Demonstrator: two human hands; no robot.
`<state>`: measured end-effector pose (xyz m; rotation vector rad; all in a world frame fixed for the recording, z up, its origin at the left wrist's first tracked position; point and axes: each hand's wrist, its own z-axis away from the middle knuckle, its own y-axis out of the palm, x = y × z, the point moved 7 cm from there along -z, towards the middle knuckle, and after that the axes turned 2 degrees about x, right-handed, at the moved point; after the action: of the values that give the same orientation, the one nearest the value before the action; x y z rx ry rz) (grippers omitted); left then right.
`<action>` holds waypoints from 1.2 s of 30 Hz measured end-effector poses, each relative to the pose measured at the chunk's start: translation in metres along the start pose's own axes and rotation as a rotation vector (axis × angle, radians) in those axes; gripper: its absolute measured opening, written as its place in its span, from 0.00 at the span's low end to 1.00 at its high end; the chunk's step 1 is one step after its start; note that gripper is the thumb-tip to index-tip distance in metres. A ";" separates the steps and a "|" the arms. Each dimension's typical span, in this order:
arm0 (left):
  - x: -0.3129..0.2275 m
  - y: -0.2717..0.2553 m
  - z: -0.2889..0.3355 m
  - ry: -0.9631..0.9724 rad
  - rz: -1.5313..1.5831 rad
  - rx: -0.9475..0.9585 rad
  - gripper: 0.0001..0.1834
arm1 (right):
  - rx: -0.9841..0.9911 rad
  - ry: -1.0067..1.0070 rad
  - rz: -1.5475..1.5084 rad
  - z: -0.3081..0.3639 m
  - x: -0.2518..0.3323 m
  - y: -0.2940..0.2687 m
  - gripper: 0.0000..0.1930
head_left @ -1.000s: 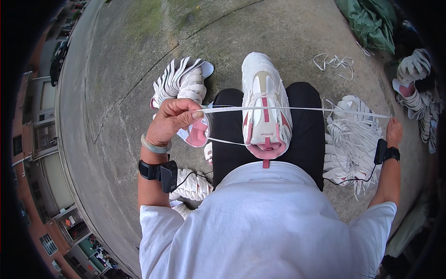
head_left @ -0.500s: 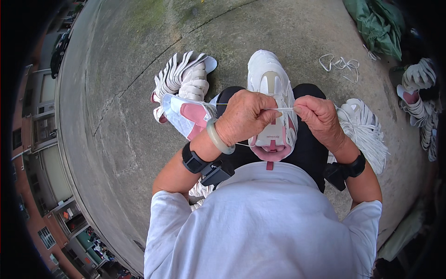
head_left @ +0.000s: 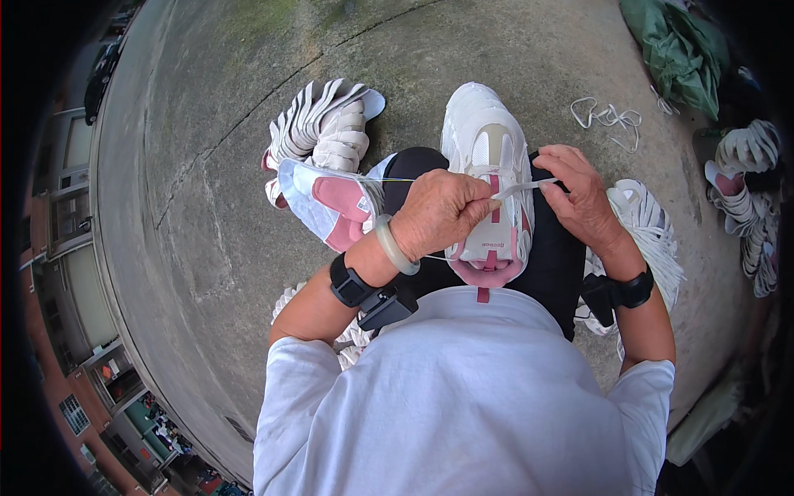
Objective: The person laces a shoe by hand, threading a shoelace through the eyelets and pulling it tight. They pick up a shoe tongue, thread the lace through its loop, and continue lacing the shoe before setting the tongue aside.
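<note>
A white sneaker with beige and pink trim rests on my black-clad lap, toe pointing away. Over its tongue, the closed fingers of my left hand pinch a flat white shoelace. The lace reaches across to my right hand, whose thumb and fingers are apart, with the lace's end lying in the gap by the thumb. A thin thread runs from the left hand's side toward a flat pale-blue and pink shoe upper beside my left knee.
A stack of nested white shoe uppers stands on the concrete ground at left. A bundle of white laces lies over shoe parts at right. Farther off are a loose lace, a green sack and more stacked uppers.
My right hand's fingers have opened from their pinch on the lace and moved slightly right. The lace, taut before, now curves wider between the hands. My left hand keeps its pinch.
</note>
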<state>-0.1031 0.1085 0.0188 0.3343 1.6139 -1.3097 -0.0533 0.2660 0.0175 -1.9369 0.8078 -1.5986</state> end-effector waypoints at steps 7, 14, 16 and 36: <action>-0.023 -0.002 -0.003 0.113 -0.280 -0.108 0.05 | 0.228 0.161 -0.544 -0.007 0.031 0.026 0.08; -0.019 0.002 0.001 0.138 -0.482 -0.190 0.06 | 0.268 0.096 -0.476 -0.005 0.023 0.030 0.06; -0.017 -0.002 0.000 0.147 -0.495 -0.251 0.06 | 0.099 0.092 -0.242 -0.009 0.017 0.018 0.04; 0.049 0.012 0.003 -0.219 0.243 -0.304 0.16 | 0.291 -0.010 0.177 -0.017 0.010 0.045 0.07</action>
<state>-0.1155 0.0932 -0.0279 0.1852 1.5056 -0.8703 -0.0743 0.2268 -0.0042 -1.6217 0.6791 -1.5062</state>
